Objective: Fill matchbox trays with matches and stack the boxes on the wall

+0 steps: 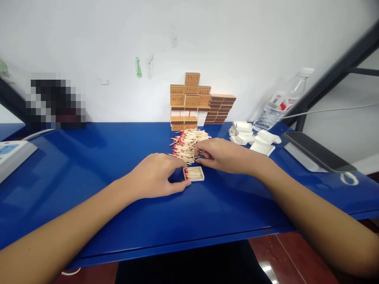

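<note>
A small white matchbox tray [202,177] lies on the blue table, filled with a layer of red-headed matches [194,172]. My left hand [156,175] grips the tray's left end between thumb and fingers. Just behind it spreads a heap of loose matches [189,144], heads mostly pointing left. At the heap's right front edge, my right hand [220,156] has its fingers curled in, with match ends between thumb and fingertips. How many matches it holds is hidden.
Orange and brown matchboxes [192,100] are stacked against the wall behind the heap. White trays [262,144] lie to the right, near a tilted water bottle [280,102] and a dark phone [318,152] on a white block. A white device [14,156] sits far left.
</note>
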A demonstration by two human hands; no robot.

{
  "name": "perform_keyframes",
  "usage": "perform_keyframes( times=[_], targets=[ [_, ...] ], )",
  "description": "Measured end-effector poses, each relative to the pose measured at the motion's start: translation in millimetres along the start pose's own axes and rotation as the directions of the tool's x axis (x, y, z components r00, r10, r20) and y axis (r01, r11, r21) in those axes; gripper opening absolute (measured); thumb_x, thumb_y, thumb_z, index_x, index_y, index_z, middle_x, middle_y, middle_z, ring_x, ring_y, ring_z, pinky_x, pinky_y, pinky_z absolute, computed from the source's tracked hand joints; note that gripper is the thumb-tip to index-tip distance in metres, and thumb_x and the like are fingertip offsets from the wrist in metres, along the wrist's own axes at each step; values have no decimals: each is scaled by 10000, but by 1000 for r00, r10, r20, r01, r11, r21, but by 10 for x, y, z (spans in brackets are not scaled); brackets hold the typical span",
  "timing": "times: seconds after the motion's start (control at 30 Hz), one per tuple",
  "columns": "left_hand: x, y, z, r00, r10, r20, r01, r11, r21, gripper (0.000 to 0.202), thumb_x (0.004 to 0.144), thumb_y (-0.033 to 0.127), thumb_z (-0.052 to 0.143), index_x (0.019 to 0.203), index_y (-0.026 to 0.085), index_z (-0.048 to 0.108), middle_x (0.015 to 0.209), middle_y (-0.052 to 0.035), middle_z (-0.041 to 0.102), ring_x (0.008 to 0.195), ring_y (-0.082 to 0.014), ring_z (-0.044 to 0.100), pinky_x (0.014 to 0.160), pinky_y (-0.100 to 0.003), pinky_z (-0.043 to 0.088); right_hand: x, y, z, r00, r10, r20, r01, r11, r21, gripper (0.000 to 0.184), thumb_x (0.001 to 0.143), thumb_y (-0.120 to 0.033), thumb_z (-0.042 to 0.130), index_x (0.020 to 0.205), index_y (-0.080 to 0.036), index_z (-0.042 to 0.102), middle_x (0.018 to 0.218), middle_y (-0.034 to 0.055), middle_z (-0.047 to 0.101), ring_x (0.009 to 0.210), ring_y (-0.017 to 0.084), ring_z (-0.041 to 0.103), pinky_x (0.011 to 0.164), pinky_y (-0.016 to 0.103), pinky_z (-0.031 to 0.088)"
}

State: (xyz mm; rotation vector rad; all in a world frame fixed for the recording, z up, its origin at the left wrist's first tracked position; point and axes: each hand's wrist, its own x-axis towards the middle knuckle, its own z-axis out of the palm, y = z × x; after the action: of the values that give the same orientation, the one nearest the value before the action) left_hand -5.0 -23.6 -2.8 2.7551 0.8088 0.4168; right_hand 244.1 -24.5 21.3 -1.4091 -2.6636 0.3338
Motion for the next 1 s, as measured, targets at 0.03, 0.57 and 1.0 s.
perform_keyframes(
  times=[0.03,0.57,1.0],
  targets=[
    [-1,-2,0,1000,1,-2,-1,1000,0,261,929,434,665,975,192,752,643,43,585,542,-117,481,567,-279,336,3,-4,2,1000,1,6,-1,1000,6,66,951,-221,593,895,-193,616,811,22,622,687,156,479,649,299,295],
    [7,-6,-1,1000,-8,-13,8,1000,-2,250,926,417,676,985,189,758,636,46,574,540,-111,469,567,-273,328,-124,-55,-170,994,-23,106,1,980,199,138,963,-284,599,847,-210,599,686,-39,555,597,118,427,591,288,269],
    [9,-10,-12,1000,-27,6,27,1000,-7,265,927,429,682,997,186,761,637,43,573,532,-111,457,565,-272,318,-105,-179,-67,991,-109,73,96,983,158,22,950,-207,608,928,-206,613,793,-15,607,655,124,476,621,279,317]
  ],
)
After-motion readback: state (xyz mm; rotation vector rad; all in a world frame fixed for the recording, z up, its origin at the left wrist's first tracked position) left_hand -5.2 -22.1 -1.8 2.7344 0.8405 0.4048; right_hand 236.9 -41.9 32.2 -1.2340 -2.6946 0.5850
